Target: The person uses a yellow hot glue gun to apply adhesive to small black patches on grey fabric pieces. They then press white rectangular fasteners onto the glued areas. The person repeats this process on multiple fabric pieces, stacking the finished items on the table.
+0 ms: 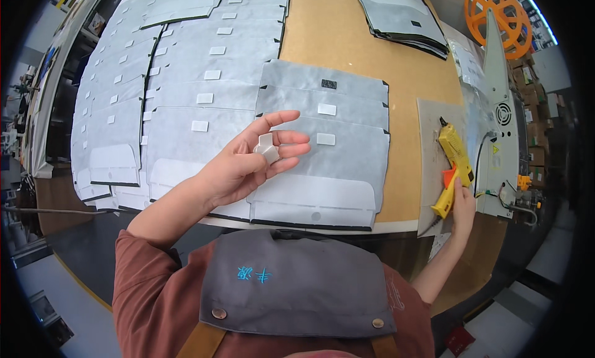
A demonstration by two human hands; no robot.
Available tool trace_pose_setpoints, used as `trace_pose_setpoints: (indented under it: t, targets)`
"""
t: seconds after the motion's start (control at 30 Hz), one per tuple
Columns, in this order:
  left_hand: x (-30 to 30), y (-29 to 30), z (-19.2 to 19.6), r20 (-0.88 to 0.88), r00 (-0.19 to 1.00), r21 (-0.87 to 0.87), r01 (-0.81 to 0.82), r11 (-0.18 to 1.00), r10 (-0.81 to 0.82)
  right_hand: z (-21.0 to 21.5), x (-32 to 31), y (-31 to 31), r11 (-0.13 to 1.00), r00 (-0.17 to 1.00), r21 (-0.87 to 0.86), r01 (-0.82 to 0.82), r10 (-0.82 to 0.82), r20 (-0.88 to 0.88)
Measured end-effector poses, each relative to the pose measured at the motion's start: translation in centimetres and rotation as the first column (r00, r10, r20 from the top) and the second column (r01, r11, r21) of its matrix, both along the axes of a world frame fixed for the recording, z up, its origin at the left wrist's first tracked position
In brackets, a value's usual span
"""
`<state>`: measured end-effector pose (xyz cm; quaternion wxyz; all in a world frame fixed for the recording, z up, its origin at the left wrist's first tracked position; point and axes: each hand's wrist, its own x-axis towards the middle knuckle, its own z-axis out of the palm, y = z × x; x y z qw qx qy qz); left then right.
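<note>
My left hand [238,163] is raised over grey-white sheets with its palm up. Its thumb presses a few small white rectangular pieces [266,148] against the fingers, which are partly stretched out. Below it lie overlapping sheets [322,166] with black edges. Two of these carry a white patch [326,109] each, and the farthest shows a dark speckled patch [329,84]. At the right, my right hand [463,206] closes round the handle of a yellow glue gun [455,150] with an orange trigger and black nozzle. Part of its grip is hidden.
More overlapping sheets with white patches [212,75] cover the table's left side. A stack of sheets [403,14] lies far right on the brown tabletop [322,23]. The gun is over a pale board [427,128], beside a metal machine [501,166] with an orange reel [499,20].
</note>
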<state>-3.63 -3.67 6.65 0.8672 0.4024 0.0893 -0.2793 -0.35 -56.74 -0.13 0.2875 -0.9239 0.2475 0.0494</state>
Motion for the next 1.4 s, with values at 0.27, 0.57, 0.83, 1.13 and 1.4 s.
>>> trace_pose_setpoints:
  t: [0.27,0.57,0.83,1.13,1.4]
  targets:
    - [-1.4,-2.0,0.7,0.056,0.994,-0.011,0.095,0.995,-0.094,7.3,-2.4,16.7,0.942,0.796,0.092,-0.324,0.219,0.564]
    - [-2.9,-4.4,0.9,0.228,0.941,0.143,0.222,0.964,-0.251,7.6,-2.7,29.6,0.433,0.199,-0.229,-0.872,0.741,0.642]
    - [-3.0,-3.9,-0.7,0.161,0.947,0.090,0.265,0.960,-0.277,7.5,-2.1,28.6,0.420,0.148,-0.207,-0.884,0.670,0.727]
    - [-2.9,-3.6,-2.1,0.147,0.968,0.371,0.139,0.918,-0.205,7.3,-2.1,28.0,0.480,0.428,0.124,-0.868,0.599,0.677]
    - [-2.4,-4.5,-2.1,0.263,0.964,0.460,-0.093,0.883,-0.036,5.9,-3.0,28.3,0.509,0.574,0.309,-0.803,0.520,0.633]
